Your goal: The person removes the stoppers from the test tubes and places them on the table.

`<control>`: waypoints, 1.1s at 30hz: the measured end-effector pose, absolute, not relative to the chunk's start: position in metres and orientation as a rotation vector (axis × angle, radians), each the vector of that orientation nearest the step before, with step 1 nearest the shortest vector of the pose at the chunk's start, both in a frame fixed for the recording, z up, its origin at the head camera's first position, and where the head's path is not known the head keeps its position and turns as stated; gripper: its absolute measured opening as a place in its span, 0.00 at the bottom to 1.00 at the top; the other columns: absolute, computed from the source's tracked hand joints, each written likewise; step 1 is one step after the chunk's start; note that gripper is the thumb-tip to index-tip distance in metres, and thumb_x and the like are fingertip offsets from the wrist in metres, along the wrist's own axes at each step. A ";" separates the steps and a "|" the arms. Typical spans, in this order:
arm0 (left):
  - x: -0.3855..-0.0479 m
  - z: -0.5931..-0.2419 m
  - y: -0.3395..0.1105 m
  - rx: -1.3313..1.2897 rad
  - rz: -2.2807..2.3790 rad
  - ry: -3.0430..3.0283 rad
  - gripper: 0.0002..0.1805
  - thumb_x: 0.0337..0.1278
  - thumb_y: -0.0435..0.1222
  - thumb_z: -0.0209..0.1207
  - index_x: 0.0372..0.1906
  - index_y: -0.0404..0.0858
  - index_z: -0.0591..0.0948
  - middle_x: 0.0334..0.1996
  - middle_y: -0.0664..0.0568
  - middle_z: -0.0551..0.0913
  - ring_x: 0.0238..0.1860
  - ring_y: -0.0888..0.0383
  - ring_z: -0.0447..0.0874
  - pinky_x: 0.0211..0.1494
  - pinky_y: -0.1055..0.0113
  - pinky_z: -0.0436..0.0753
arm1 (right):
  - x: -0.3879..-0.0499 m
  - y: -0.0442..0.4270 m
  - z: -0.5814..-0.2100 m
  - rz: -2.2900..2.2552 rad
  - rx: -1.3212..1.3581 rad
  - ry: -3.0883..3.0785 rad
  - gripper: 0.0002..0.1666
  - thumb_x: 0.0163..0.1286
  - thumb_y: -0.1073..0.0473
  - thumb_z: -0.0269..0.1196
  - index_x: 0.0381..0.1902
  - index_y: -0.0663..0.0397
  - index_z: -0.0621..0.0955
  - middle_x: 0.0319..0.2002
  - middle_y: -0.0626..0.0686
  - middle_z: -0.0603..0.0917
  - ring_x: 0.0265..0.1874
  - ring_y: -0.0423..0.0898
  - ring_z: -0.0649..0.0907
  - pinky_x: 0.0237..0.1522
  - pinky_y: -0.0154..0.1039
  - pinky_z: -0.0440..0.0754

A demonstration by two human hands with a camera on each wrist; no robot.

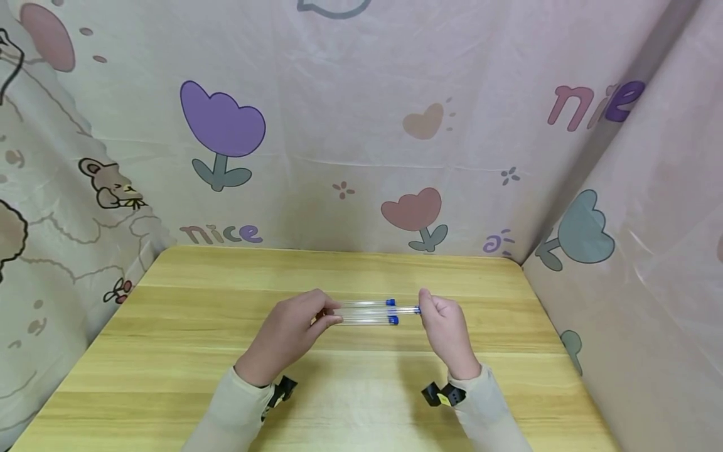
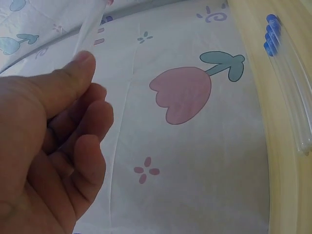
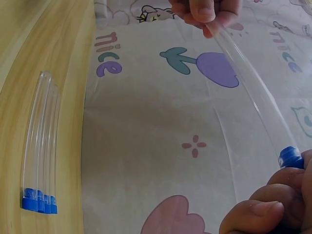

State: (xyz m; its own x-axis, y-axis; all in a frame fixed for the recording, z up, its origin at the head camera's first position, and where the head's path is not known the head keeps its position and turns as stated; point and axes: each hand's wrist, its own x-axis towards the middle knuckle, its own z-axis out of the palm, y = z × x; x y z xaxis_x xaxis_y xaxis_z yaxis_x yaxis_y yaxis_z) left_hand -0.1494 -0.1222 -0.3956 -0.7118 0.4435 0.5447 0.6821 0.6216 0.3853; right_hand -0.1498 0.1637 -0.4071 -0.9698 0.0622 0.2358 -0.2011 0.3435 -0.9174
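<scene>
A clear tube with a blue cap is held up between both hands above the table. The left hand pinches its plain end between thumb and fingertips; in the left wrist view this hand has the tube's end at the thumb tip. The right hand grips the capped end, its fingers curled round the blue cap in the right wrist view. Behind and below the held tube, several more clear tubes with blue caps lie side by side on the table, their caps toward the right in the head view.
The wooden table has a patterned cloth hanging along its back and both sides. Each wrist wears a small black device, one at the left sleeve and one at the right sleeve.
</scene>
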 end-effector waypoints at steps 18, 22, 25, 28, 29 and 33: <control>-0.152 -0.401 -0.122 -1.037 -0.739 -2.345 0.02 0.71 0.39 0.64 0.39 0.46 0.83 0.30 0.65 0.80 0.27 0.69 0.68 0.32 0.74 0.73 | -0.147 0.164 -0.402 1.684 0.131 -2.338 0.38 0.85 0.50 0.51 0.10 0.53 0.61 0.08 0.42 0.59 0.09 0.36 0.56 0.15 0.29 0.51; -0.150 -0.400 -0.122 -0.999 -0.794 -2.424 0.06 0.76 0.41 0.59 0.37 0.49 0.80 0.27 0.67 0.74 0.27 0.69 0.67 0.32 0.73 0.73 | -0.147 0.163 -0.404 1.704 0.175 -2.309 0.39 0.85 0.51 0.51 0.10 0.56 0.60 0.08 0.41 0.59 0.09 0.36 0.56 0.15 0.28 0.52; -0.150 -0.401 -0.123 -0.961 -0.847 -2.488 0.09 0.78 0.42 0.56 0.35 0.50 0.77 0.24 0.68 0.68 0.25 0.70 0.65 0.31 0.72 0.71 | -0.147 0.163 -0.405 1.700 0.223 -2.281 0.39 0.85 0.52 0.51 0.10 0.57 0.60 0.08 0.40 0.58 0.09 0.36 0.56 0.15 0.28 0.52; -0.151 -0.403 -0.123 -0.958 -0.903 -2.507 0.14 0.79 0.41 0.55 0.30 0.49 0.72 0.21 0.67 0.59 0.22 0.71 0.58 0.28 0.73 0.66 | -0.147 0.162 -0.405 1.667 0.267 -2.245 0.38 0.85 0.54 0.51 0.09 0.57 0.59 0.08 0.40 0.58 0.09 0.35 0.56 0.15 0.27 0.51; -0.152 -0.403 -0.123 -0.960 -0.920 -2.502 0.16 0.79 0.40 0.54 0.28 0.49 0.70 0.20 0.67 0.57 0.22 0.71 0.56 0.27 0.74 0.64 | -0.146 0.162 -0.406 1.656 0.286 -2.230 0.38 0.85 0.55 0.51 0.09 0.57 0.59 0.08 0.40 0.58 0.09 0.34 0.55 0.14 0.27 0.51; -0.153 -0.405 -0.122 -0.962 -0.968 -2.473 0.22 0.80 0.38 0.53 0.23 0.49 0.62 0.19 0.67 0.52 0.20 0.72 0.48 0.25 0.76 0.56 | -0.147 0.162 -0.408 1.611 0.373 -2.171 0.37 0.84 0.61 0.51 0.10 0.56 0.58 0.10 0.40 0.56 0.10 0.32 0.55 0.15 0.26 0.50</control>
State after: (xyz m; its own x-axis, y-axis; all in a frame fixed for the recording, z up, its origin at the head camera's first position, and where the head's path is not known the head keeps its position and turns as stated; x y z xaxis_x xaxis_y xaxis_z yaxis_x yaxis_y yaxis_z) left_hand -0.1527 -0.1225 -0.4055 -0.7238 0.4745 0.5009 0.6884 0.5449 0.4787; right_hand -0.1472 0.1622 -0.4076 -0.8802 0.0286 0.4737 -0.4450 0.2967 -0.8449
